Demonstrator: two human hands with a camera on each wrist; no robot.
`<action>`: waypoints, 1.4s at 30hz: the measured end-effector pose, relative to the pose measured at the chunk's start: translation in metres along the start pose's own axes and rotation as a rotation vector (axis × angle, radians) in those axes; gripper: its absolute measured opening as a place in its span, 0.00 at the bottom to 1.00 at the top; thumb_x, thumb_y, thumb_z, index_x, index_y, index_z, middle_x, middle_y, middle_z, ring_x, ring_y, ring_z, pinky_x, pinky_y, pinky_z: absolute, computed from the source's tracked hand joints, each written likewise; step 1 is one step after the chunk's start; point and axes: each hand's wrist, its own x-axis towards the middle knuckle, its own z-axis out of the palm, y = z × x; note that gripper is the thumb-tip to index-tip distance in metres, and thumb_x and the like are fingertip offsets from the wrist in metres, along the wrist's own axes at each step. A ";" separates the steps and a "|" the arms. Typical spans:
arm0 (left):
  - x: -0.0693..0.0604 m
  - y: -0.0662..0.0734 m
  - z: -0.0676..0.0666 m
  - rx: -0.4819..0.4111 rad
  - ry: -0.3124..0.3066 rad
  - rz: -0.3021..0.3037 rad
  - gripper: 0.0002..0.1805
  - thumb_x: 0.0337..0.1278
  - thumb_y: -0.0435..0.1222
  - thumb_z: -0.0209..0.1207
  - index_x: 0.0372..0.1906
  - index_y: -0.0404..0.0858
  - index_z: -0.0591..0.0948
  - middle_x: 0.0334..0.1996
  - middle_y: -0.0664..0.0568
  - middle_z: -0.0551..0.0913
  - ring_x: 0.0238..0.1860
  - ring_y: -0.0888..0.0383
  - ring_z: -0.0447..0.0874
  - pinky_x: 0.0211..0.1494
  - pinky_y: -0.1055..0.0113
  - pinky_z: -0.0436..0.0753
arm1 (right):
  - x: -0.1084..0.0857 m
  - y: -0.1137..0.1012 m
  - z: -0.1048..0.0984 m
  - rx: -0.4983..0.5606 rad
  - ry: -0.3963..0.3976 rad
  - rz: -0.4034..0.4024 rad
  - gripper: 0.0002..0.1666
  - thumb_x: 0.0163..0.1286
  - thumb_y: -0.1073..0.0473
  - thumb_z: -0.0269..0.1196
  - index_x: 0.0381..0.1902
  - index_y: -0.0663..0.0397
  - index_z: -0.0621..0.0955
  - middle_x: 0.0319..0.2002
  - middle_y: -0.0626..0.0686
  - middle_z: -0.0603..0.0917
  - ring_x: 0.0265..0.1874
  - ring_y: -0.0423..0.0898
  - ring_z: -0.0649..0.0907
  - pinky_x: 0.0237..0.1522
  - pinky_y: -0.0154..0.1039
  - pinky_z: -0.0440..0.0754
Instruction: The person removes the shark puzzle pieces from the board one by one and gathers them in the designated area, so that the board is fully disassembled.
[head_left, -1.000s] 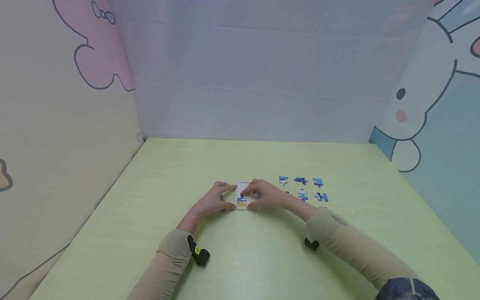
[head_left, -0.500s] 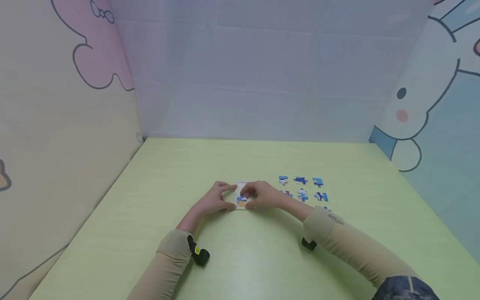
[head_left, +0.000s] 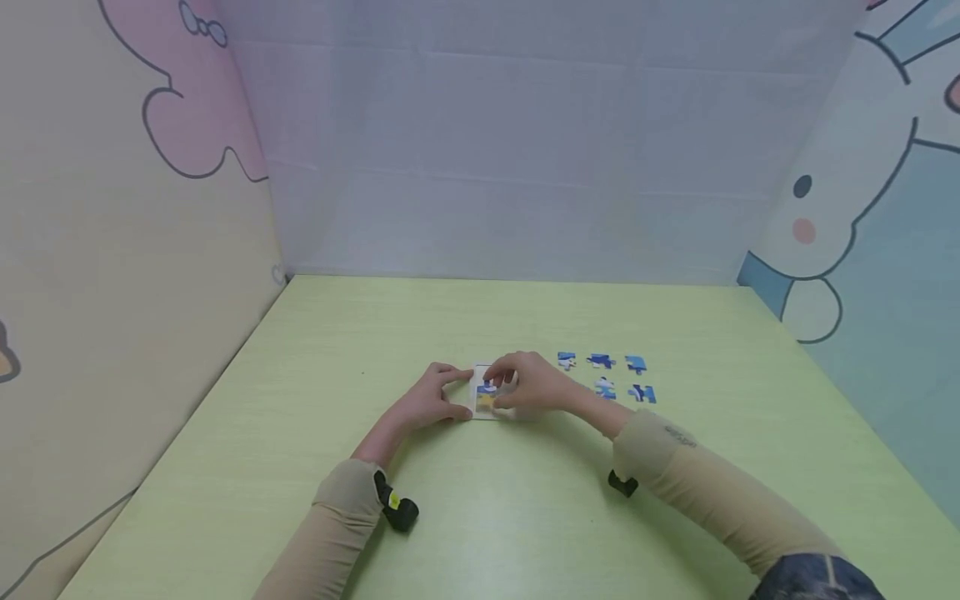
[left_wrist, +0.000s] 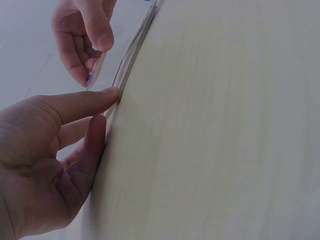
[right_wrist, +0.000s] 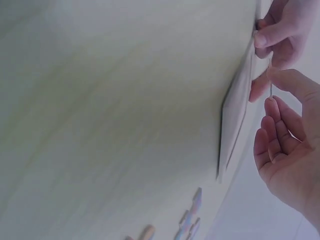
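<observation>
A small white jigsaw tray (head_left: pixel 475 392) lies on the table. My left hand (head_left: pixel 427 398) holds it by the left edge, index finger and thumb spread along that side; the left wrist view shows both fingertips against the rim. Over the tray, my right hand (head_left: pixel 536 385) pinches a blue and yellow jigsaw piece (head_left: pixel 486 402) between thumb and fingers. That piece appears edge-on and raised off the tray in the right wrist view, a thin line (right_wrist: pixel 271 82). Whether it is one piece or several joined cannot be told. My right fingers hide part of the tray.
Loose blue and white jigsaw pieces (head_left: pixel 601 361) lie in rows right of the tray, some hidden by my right forearm. The pale green table (head_left: pixel 390 325) reaches back to a whitish sheet (head_left: pixel 480 167). Printed cartoon walls stand at both sides.
My right hand has shifted slightly, first left and then back right and up. The blue and yellow patch between its fingers sits higher than before. My left hand stays put.
</observation>
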 end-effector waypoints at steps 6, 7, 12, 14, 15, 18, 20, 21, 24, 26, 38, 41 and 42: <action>0.000 0.001 0.000 0.002 0.001 -0.012 0.39 0.53 0.37 0.70 0.72 0.46 0.70 0.70 0.42 0.60 0.27 0.58 0.75 0.35 0.71 0.77 | -0.005 0.001 -0.014 -0.013 0.088 -0.071 0.22 0.59 0.57 0.72 0.52 0.54 0.84 0.40 0.48 0.86 0.40 0.43 0.80 0.43 0.36 0.79; 0.000 0.001 0.000 0.005 0.000 -0.014 0.39 0.53 0.37 0.70 0.72 0.46 0.70 0.70 0.42 0.60 0.27 0.58 0.75 0.35 0.71 0.77 | -0.006 0.001 -0.016 -0.020 0.100 -0.077 0.22 0.59 0.57 0.72 0.52 0.54 0.84 0.40 0.48 0.87 0.40 0.43 0.81 0.44 0.36 0.79; 0.001 0.000 0.001 0.000 0.001 -0.012 0.38 0.54 0.37 0.70 0.72 0.45 0.70 0.71 0.41 0.60 0.26 0.59 0.76 0.34 0.71 0.77 | -0.014 0.002 -0.023 -0.038 0.137 -0.082 0.23 0.59 0.56 0.73 0.52 0.54 0.84 0.41 0.49 0.87 0.41 0.44 0.81 0.44 0.36 0.78; 0.001 -0.001 0.001 -0.010 0.001 -0.009 0.38 0.54 0.36 0.70 0.72 0.44 0.70 0.71 0.40 0.60 0.26 0.59 0.75 0.34 0.71 0.77 | -0.019 0.003 -0.024 -0.039 0.152 -0.087 0.22 0.58 0.56 0.73 0.51 0.54 0.84 0.40 0.49 0.87 0.41 0.45 0.81 0.43 0.38 0.79; 0.001 -0.001 0.001 -0.015 0.001 -0.010 0.38 0.54 0.36 0.70 0.72 0.44 0.70 0.71 0.40 0.59 0.26 0.59 0.75 0.34 0.71 0.77 | -0.021 0.004 -0.025 -0.036 0.159 -0.085 0.22 0.57 0.57 0.73 0.50 0.54 0.84 0.40 0.49 0.87 0.41 0.46 0.82 0.43 0.40 0.80; 0.001 -0.002 0.002 -0.028 0.003 -0.007 0.39 0.53 0.36 0.70 0.72 0.44 0.70 0.71 0.40 0.59 0.25 0.59 0.75 0.33 0.71 0.77 | -0.029 0.006 -0.026 -0.030 0.175 -0.083 0.22 0.57 0.57 0.74 0.50 0.55 0.84 0.40 0.49 0.87 0.41 0.47 0.81 0.43 0.45 0.81; 0.001 -0.002 0.002 -0.032 0.005 -0.005 0.39 0.53 0.35 0.70 0.72 0.44 0.69 0.71 0.39 0.59 0.25 0.59 0.75 0.33 0.71 0.77 | -0.035 0.009 -0.027 -0.028 0.178 -0.076 0.23 0.57 0.57 0.73 0.51 0.55 0.84 0.40 0.49 0.87 0.42 0.49 0.81 0.44 0.47 0.81; 0.001 -0.003 0.002 -0.033 0.006 -0.004 0.39 0.53 0.35 0.70 0.72 0.43 0.69 0.71 0.39 0.59 0.25 0.59 0.75 0.33 0.71 0.77 | -0.038 0.010 -0.027 -0.029 0.177 -0.070 0.23 0.58 0.57 0.73 0.51 0.55 0.84 0.41 0.49 0.87 0.42 0.49 0.81 0.44 0.48 0.81; 0.002 -0.003 0.002 -0.027 0.005 -0.001 0.39 0.54 0.35 0.70 0.72 0.43 0.69 0.71 0.40 0.59 0.24 0.60 0.75 0.33 0.71 0.77 | -0.047 0.015 -0.027 -0.028 0.176 -0.046 0.23 0.58 0.56 0.73 0.52 0.55 0.84 0.42 0.49 0.86 0.44 0.50 0.81 0.45 0.49 0.81; 0.001 -0.003 0.002 -0.024 0.004 0.002 0.39 0.54 0.35 0.70 0.72 0.43 0.69 0.71 0.40 0.59 0.24 0.60 0.76 0.33 0.71 0.77 | -0.053 0.018 -0.027 -0.028 0.180 -0.039 0.23 0.59 0.55 0.72 0.52 0.55 0.84 0.42 0.49 0.86 0.44 0.51 0.81 0.45 0.48 0.81; -0.001 -0.002 0.000 -0.020 -0.002 0.007 0.39 0.54 0.35 0.70 0.72 0.42 0.69 0.71 0.39 0.58 0.24 0.60 0.75 0.33 0.71 0.77 | -0.081 0.035 -0.025 -0.040 0.179 -0.011 0.22 0.58 0.56 0.72 0.50 0.55 0.84 0.43 0.48 0.86 0.43 0.49 0.82 0.44 0.46 0.81; -0.001 -0.001 0.000 -0.023 -0.005 0.010 0.39 0.54 0.35 0.69 0.72 0.42 0.69 0.71 0.39 0.58 0.24 0.60 0.75 0.34 0.71 0.77 | -0.086 0.038 -0.024 -0.065 0.168 0.001 0.22 0.57 0.56 0.73 0.50 0.53 0.84 0.44 0.47 0.86 0.45 0.48 0.82 0.45 0.43 0.81; -0.001 -0.001 -0.001 -0.025 -0.006 0.010 0.39 0.54 0.35 0.69 0.72 0.42 0.69 0.71 0.39 0.58 0.24 0.60 0.75 0.34 0.71 0.77 | -0.088 0.039 -0.023 -0.071 0.167 0.001 0.21 0.57 0.55 0.73 0.50 0.52 0.84 0.44 0.47 0.86 0.45 0.47 0.82 0.45 0.42 0.80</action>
